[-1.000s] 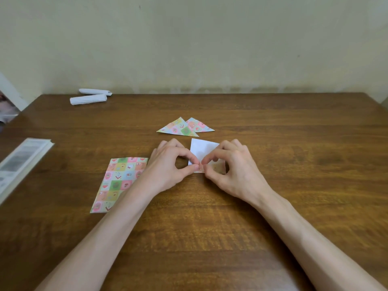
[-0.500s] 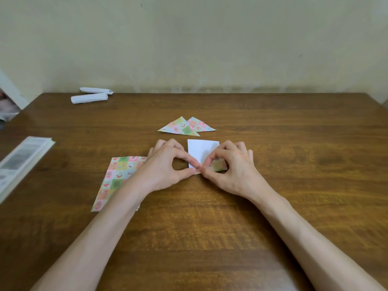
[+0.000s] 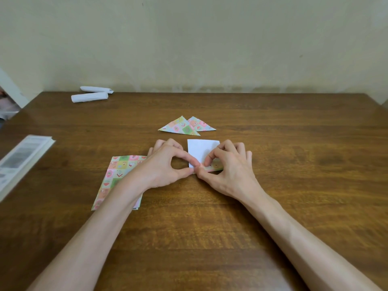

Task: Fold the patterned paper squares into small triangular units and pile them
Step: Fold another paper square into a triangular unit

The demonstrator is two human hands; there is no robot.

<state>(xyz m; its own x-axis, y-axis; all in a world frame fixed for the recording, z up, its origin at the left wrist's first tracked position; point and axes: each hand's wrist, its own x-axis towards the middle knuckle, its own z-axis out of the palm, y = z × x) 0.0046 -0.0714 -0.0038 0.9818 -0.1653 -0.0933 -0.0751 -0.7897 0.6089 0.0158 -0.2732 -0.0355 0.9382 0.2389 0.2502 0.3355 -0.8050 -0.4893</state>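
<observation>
Paper square, white side up, lies flat on the table right between my hands, its near edge turned over so that a narrow strip of the pattern shows. This one is only at its first fold, I judge, with the creasing into a triangle yet to come. My left hand pinches the near left corner between thumb and forefinger, the other fingers curled behind. My right hand is curled over the near right part of the sheet, thumb and forefinger nipping the turned-up strip, so the two pinches almost meet at the near edge. Just beyond the square, apart from it, two finished triangles lie overlapping, the left one on top, a small start to the pile. To my left, partly under my left wrist and forearm, sits the stack of patterned sheets not yet folded; how many are in it I cannot tell. So most of the work looks to be ahead. Further out, two white rolls lie at the far left edge, and a booklet sits at the left side.
</observation>
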